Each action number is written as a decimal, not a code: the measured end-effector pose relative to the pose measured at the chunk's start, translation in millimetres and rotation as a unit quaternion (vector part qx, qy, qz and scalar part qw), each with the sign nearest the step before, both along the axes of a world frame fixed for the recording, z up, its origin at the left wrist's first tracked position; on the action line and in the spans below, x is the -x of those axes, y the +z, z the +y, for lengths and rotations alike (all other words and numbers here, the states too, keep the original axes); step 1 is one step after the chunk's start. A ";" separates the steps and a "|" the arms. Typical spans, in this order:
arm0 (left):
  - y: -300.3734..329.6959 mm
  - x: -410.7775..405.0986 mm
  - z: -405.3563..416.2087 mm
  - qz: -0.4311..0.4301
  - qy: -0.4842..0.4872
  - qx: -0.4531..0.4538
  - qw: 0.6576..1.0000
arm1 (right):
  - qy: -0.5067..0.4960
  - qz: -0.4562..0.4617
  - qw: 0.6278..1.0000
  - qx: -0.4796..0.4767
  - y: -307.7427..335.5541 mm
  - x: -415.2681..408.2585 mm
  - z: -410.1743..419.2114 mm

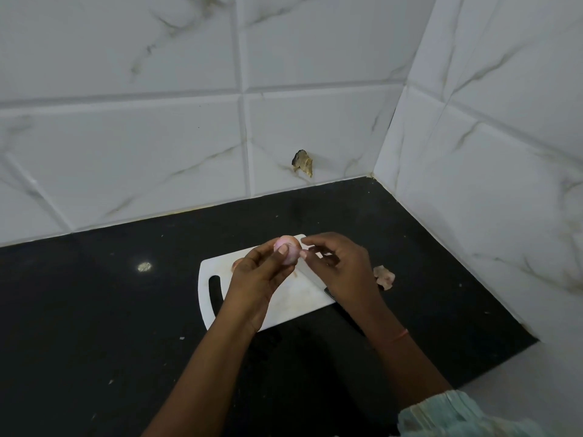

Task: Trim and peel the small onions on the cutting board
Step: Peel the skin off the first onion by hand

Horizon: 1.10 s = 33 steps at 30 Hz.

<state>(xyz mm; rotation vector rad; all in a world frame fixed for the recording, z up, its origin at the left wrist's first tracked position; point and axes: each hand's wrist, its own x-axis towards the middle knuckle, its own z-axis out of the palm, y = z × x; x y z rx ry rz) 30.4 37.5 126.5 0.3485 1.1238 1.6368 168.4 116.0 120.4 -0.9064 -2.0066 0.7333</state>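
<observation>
Pinkish small onion (287, 253) is up off the white cutting board (268, 313), pinched in the left hand (258, 279) with the thumb across its front. Right hand (339, 269) sits just to its right, fingertips (303, 254) pinched narrow at the onion's right side, looks like on a strip of skin, hard to tell. Knife (331, 296) lies under that wrist. Peel scraps (384, 277) sit on the black counter (110, 310).

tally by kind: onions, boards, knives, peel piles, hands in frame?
Onions: 2, one held, one partly hidden behind the left hand
Cutting board: 1
Knife: 1
Peel pile: 1
Hands: 2, left hand, right hand
Total: 7
</observation>
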 end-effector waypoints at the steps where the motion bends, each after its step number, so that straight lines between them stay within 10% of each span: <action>1: -0.4 0.4 -0.7 0.011 0.002 -0.001 1.000 | 0.005 -0.009 1.000 -0.013 2.1 1.7 -1.9; 14: -2.1 3.1 -6.9 0.120 0.011 0.016 0.993 | -0.005 -0.153 0.979 -0.135 12.0 5.6 -6.3; 26: 5.2 3.3 -7.8 0.115 -0.018 0.028 0.993 | 0.035 -0.062 0.993 0.090 21.3 1.0 -6.5; 33: 3.4 3.3 -7.4 0.112 -0.006 0.005 0.994 | -0.020 -0.087 0.994 -0.068 17.7 0.0 -15.2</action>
